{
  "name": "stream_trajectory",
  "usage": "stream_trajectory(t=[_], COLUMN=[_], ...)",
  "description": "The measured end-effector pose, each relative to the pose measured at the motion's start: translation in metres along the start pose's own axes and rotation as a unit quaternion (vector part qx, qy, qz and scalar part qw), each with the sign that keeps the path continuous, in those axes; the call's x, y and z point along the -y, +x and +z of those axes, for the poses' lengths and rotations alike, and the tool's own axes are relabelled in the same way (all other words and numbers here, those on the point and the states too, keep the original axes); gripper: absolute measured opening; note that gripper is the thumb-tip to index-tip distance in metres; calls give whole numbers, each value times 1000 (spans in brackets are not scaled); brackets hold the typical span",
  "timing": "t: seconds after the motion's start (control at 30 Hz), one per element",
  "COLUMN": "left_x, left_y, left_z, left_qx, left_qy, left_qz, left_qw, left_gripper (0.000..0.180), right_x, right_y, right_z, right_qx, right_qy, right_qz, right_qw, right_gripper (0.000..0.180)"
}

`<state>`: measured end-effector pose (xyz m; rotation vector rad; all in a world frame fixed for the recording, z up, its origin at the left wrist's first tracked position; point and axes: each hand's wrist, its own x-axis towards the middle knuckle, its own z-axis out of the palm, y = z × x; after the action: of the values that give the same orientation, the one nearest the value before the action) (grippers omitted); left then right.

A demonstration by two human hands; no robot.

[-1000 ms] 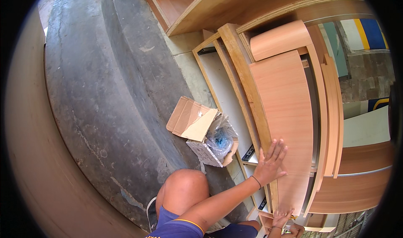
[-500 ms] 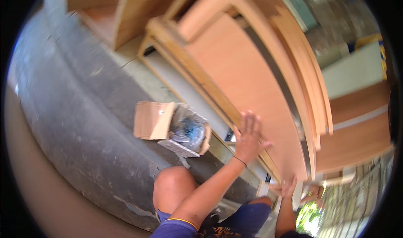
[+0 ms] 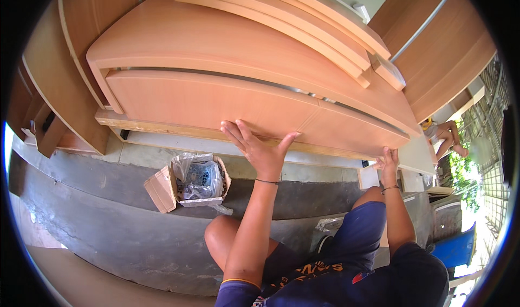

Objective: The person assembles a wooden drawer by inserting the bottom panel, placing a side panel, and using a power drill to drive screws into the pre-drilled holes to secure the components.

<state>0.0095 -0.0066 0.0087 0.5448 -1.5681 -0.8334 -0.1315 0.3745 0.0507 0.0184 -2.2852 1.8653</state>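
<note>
A long light-wood cabinet panel [image 3: 216,98] with a thin metal strip lies across the view, resting on a wooden frame. My left hand [image 3: 259,147] is pressed flat against the panel's lower edge near the middle, fingers spread, holding nothing. My right hand [image 3: 388,162] reaches up to the panel's lower right end, its fingers curled on the edge there. Both forearms come up from below, over my bare knee and blue shorts.
An open cardboard box [image 3: 162,188] holding a plastic bag of small hardware [image 3: 200,178] sits on the grey concrete floor [image 3: 108,226] to my left. More wooden boards [image 3: 303,20] lean behind. Another person [image 3: 447,136] crouches at far right, near a blue bin [image 3: 457,247].
The view has swung round, so the panels now run across rather than upward. My left hand stays flat on the panel and my right hand stays at its lower end.
</note>
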Motion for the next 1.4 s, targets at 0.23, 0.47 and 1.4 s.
stream_trajectory(t=[0.23,0.47,1.4], left_x=[-6,-8,-2], left_y=[5,2,-1], left_z=[0,0,3], left_qx=[7,12,6], left_qy=[22,32,44], left_qz=[18,-2,0], left_qw=[1000,999,999], left_gripper=[127,127,132], right_x=[9,-6,-18], right_y=[0,10,28], right_z=[3,-9,-34], right_qx=[38,92,172], right_qy=[26,40,79], right_qz=[-37,-77,-34], right_qw=[998,992,981], right_gripper=[42,41,70])
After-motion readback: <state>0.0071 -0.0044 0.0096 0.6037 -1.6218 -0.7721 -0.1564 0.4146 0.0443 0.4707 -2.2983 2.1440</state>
